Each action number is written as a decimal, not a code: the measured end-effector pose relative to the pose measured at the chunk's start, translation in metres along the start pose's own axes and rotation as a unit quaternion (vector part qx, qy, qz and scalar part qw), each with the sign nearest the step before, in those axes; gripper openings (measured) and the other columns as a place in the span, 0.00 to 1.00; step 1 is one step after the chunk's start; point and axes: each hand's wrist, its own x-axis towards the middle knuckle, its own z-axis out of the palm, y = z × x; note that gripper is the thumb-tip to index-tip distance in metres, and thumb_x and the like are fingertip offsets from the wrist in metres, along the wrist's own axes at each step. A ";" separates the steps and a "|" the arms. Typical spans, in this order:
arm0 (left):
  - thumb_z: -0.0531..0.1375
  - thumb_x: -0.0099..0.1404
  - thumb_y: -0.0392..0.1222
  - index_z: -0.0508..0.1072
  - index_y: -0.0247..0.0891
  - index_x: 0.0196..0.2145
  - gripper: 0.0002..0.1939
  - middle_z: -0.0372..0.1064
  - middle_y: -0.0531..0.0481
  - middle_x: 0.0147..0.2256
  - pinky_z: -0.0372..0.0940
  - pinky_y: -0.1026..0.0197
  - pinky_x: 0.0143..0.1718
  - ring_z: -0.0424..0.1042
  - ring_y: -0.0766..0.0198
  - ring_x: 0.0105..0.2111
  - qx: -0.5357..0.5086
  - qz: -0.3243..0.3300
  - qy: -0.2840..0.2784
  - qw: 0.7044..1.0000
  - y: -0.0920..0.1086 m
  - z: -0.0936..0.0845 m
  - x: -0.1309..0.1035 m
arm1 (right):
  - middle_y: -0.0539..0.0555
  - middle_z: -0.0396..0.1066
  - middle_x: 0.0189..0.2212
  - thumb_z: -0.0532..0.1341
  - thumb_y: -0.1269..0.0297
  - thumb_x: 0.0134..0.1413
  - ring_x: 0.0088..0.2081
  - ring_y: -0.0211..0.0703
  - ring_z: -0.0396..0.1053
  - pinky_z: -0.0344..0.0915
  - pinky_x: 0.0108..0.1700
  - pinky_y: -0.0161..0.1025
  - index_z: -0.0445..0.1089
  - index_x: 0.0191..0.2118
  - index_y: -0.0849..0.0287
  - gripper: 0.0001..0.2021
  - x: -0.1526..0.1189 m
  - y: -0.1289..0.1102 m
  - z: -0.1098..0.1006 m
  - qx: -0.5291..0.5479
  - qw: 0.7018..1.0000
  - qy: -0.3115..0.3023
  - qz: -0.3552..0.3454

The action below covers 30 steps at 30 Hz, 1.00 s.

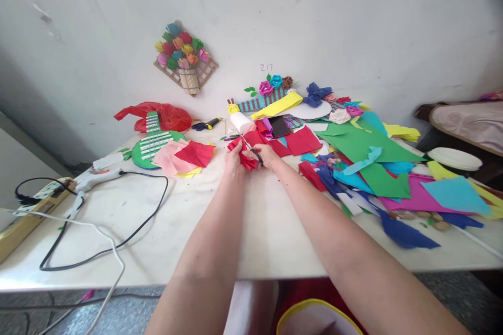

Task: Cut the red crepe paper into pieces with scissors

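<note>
Both hands meet over the middle of the table. My left hand [234,159] is closed on a bunched piece of red crepe paper [247,161]. My right hand [268,156] holds black-handled scissors [256,155], their blades pointing up and left across the red paper. Just behind the hands lie a white roll [241,122] and more red paper [302,141]. A dark flat rectangle [279,127] rests on the red sheets.
Coloured paper sheets [353,141] and scraps cover the right side. On the left are a green guitar-shaped craft [157,147], pink and red paper [171,157], a white glue gun [96,180] with its black cable, and a power strip [35,209]. Pliers [212,123] lie behind.
</note>
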 end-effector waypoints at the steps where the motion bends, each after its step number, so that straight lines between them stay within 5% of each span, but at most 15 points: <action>1: 0.65 0.53 0.37 0.68 0.33 0.27 0.08 0.69 0.50 0.20 0.68 0.62 0.26 0.72 0.63 0.21 0.000 0.001 0.003 1.000 0.000 0.000 0.000 | 0.45 0.63 0.16 0.68 0.58 0.35 0.13 0.32 0.57 0.56 0.11 0.31 0.64 0.24 0.60 0.14 0.002 0.002 0.000 0.000 1.000 -0.001 -0.001; 13: 0.63 0.54 0.32 0.68 0.34 0.26 0.05 0.70 0.49 0.23 0.69 0.61 0.29 0.72 0.64 0.22 -0.006 0.042 0.040 0.998 -0.001 0.000 0.001 | 0.43 0.61 0.15 0.68 0.59 0.33 0.14 0.33 0.59 0.61 0.13 0.32 0.64 0.24 0.60 0.15 -0.003 0.003 0.003 0.044 0.999 -0.024 -0.008; 19: 0.62 0.55 0.34 0.71 0.33 0.31 0.04 0.73 0.46 0.27 0.70 0.61 0.31 0.73 0.63 0.25 -0.010 0.039 0.003 0.999 0.004 -0.004 0.002 | 0.44 0.63 0.14 0.67 0.57 0.35 0.14 0.33 0.61 0.60 0.13 0.30 0.62 0.23 0.60 0.15 -0.008 -0.003 0.000 0.060 0.997 -0.043 -0.005; 25: 0.59 0.59 0.37 0.73 0.33 0.30 0.04 0.73 0.45 0.28 0.69 0.61 0.33 0.74 0.61 0.29 -0.031 0.059 0.000 0.998 0.014 -0.003 -0.005 | 0.48 0.65 0.13 0.62 0.53 0.43 0.12 0.32 0.61 0.49 0.11 0.27 0.65 0.25 0.62 0.15 -0.020 -0.014 -0.008 0.045 0.994 -0.096 0.000; 30: 0.59 0.59 0.36 0.72 0.36 0.28 0.03 0.72 0.48 0.28 0.68 0.66 0.32 0.73 0.64 0.29 -0.034 0.092 0.033 0.995 0.021 -0.006 -0.004 | 0.49 0.66 0.14 0.62 0.52 0.43 0.12 0.33 0.61 0.50 0.12 0.28 0.65 0.24 0.63 0.16 -0.022 -0.017 -0.010 0.051 0.994 -0.084 -0.037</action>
